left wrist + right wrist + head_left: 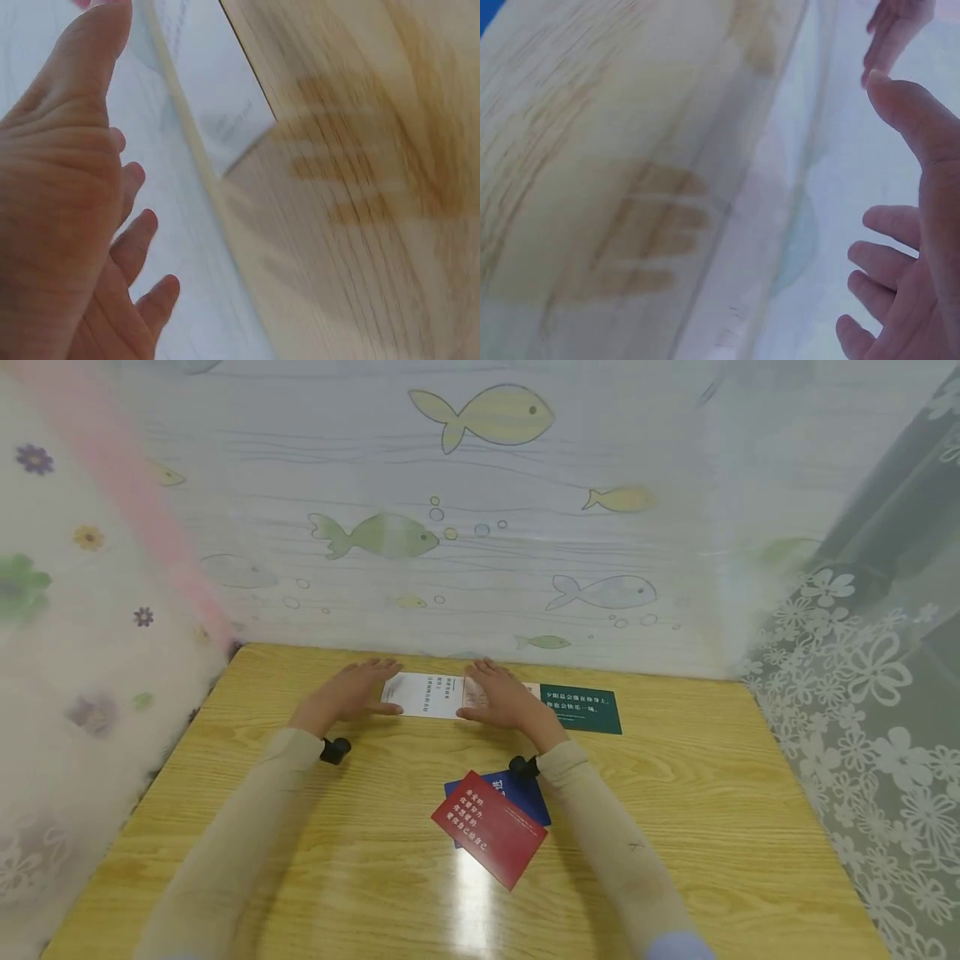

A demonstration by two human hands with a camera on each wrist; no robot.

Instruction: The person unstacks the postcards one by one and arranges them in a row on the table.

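Head view: two hands, fingers extended. The left hand (352, 691) is at the left end of one white card (420, 695), the right hand (506, 697) at its right. One dark green card (588, 710) continues the row near the rear edge of the wooden table (742, 827). Nearer, one red card (491, 831) overlaps one blue card (525, 793), bare wood separating both from the row.

Left wrist: fingers uncurled; white card's corner just beside table edge.

Right wrist: fingers apart, relaxed.
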